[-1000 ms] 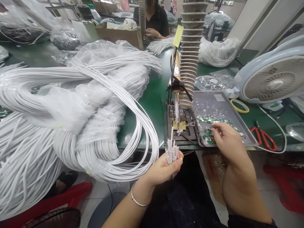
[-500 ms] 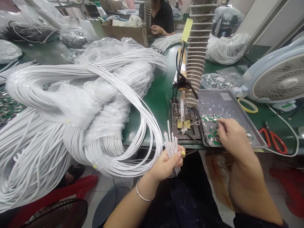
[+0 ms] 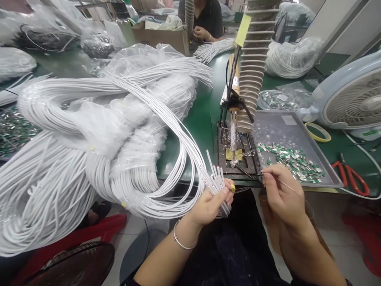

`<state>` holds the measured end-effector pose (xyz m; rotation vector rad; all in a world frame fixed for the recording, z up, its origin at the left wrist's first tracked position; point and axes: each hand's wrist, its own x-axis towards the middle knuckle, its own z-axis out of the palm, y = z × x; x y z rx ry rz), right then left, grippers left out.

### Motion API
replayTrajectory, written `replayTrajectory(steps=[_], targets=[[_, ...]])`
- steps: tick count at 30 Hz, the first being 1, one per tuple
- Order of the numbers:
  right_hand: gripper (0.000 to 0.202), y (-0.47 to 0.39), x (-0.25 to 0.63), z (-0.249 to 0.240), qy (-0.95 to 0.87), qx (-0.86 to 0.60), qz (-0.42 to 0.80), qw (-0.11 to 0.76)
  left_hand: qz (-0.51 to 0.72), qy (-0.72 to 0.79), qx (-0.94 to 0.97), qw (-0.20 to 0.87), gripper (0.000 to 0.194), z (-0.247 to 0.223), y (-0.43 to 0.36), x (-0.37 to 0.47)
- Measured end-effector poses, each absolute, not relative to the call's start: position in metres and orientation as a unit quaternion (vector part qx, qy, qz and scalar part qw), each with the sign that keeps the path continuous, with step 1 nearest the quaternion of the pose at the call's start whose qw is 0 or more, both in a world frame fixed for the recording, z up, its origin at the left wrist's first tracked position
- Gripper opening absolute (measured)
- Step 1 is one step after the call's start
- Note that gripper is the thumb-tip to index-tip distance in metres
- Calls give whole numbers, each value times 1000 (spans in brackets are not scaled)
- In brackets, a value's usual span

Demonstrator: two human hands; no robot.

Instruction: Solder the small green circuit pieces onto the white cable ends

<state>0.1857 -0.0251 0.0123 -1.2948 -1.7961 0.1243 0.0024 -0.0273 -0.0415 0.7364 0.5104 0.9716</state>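
My left hand (image 3: 212, 203) is wrapped round a bundle of white cables (image 3: 218, 178). Their stripped ends point up and show small reddish wire tips. Something yellow sits on one of its fingertips. My right hand (image 3: 282, 192) pinches a thin solder wire (image 3: 290, 187) that trails back over the hand. A tiny piece shows at its fingertips, too small to name. Those fingertips are by the near left corner of a grey metal tray (image 3: 320, 155) holding small green-and-silver connector boards (image 3: 300, 163). Between the hands, a soldering iron (image 3: 233, 135) stands tip down over its dark stand (image 3: 224, 165).
Large coils of white cable (image 3: 119, 171) in plastic cover the left side. A ribbed exhaust hose (image 3: 253, 67) hangs behind the iron. To the right are a fan (image 3: 357, 95), a yellow tape roll (image 3: 318, 132) and red-handled cutters (image 3: 351, 176). Another person (image 3: 205, 24) sits opposite.
My right hand has drawn back from the boards in the tray, toward me and left to the tray's near corner. The left hand still grips the cables. The view has shifted slightly.
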Motion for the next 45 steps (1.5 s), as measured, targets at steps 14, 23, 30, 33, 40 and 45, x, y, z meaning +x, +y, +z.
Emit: replayTrajectory(steps=[14, 23, 30, 33, 40, 45], targets=[[16, -35, 168, -1, -714, -488, 145, 481, 482, 298, 287, 773, 28, -29, -25, 6], [19, -35, 160, -7, -690, -493, 175, 500, 485, 331, 257, 768, 31, -26, -27, 11], [21, -38, 154, -8, -669, -496, 204, 515, 482, 337, 287, 756, 27, -24, -23, 10], [21, -37, 152, -8, -660, -498, 207, 523, 493, 346, 296, 741, 30, -23, -22, 11], [19, -34, 145, -12, -639, -508, 221, 533, 484, 345, 289, 750, 30, -17, -19, 13], [15, -33, 140, -10, -631, -507, 227, 541, 491, 342, 285, 749, 31, -11, -17, 16]])
